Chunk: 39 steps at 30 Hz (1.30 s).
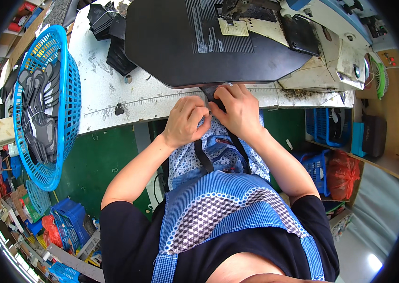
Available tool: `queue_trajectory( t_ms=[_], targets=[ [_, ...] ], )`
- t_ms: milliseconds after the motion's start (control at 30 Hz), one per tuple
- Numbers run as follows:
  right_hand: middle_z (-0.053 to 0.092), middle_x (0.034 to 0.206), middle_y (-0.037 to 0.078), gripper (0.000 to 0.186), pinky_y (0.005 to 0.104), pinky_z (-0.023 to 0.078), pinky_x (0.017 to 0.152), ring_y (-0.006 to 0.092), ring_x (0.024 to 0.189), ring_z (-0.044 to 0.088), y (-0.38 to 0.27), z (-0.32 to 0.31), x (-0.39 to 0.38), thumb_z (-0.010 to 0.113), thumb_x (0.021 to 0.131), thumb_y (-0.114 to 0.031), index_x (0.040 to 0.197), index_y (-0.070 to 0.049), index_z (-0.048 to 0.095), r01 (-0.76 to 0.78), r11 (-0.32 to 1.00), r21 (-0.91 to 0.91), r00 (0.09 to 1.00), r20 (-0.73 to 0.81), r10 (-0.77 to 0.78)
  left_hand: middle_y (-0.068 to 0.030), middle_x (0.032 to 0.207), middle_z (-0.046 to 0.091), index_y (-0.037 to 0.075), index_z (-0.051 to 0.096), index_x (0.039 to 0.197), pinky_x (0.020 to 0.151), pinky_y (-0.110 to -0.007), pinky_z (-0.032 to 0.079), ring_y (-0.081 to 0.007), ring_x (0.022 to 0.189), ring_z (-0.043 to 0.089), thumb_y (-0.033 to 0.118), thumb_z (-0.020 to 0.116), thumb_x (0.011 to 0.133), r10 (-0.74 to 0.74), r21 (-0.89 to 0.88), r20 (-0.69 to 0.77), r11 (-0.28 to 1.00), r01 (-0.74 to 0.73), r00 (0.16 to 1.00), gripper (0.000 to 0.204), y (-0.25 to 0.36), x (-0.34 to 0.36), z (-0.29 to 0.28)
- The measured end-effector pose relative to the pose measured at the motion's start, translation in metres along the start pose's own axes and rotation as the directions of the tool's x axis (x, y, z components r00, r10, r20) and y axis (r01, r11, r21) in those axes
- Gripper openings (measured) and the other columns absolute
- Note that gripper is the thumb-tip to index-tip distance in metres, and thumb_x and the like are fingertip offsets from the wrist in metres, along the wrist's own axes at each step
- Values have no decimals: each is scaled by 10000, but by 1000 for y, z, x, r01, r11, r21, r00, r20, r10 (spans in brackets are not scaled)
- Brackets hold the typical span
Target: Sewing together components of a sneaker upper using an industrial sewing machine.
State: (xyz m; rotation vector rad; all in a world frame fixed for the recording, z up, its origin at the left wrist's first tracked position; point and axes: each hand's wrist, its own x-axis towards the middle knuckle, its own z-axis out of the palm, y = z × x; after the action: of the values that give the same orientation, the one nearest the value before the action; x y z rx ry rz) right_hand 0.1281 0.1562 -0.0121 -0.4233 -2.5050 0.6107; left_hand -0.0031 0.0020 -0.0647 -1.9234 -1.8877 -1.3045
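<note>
Both my hands meet at the front edge of the white worktable, just below a black work plate (171, 56). My left hand (186, 121) is closed, thumb and fingers pinched together by a dark strap (202, 156) that hangs down over my lap. My right hand (238, 109) is closed on a black strap-like piece (217, 101), part of which shows between the hands. Another dark strap length (238, 146) hangs below the right hand. My fingers hide much of the piece. Beyond the plate stands a sewing machine (324, 52), its presser foot over a pale metal plate (234, 27).
A blue basket (70, 94) full of grey and black strap pieces (43, 113) stands at the left. Black bundled pieces (120, 56) lie on the table (91, 89) beside the plate. At the right are a blue crate (321, 125) and a red bag (342, 174).
</note>
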Motion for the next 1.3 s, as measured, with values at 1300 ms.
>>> queue_trajectory(
  t_ms=[1300],
  targets=[
    [765, 1183, 146, 389, 416, 612, 928, 346, 1074, 749, -23, -105, 73, 726, 807, 74, 1183, -17, 766, 228, 961, 155, 958, -211, -194, -149, 1333, 739, 35, 728, 1286, 972, -425, 621, -348, 1195, 731, -109, 676, 827, 22, 222, 133, 974, -51, 991, 484, 27, 166, -99]
  ],
)
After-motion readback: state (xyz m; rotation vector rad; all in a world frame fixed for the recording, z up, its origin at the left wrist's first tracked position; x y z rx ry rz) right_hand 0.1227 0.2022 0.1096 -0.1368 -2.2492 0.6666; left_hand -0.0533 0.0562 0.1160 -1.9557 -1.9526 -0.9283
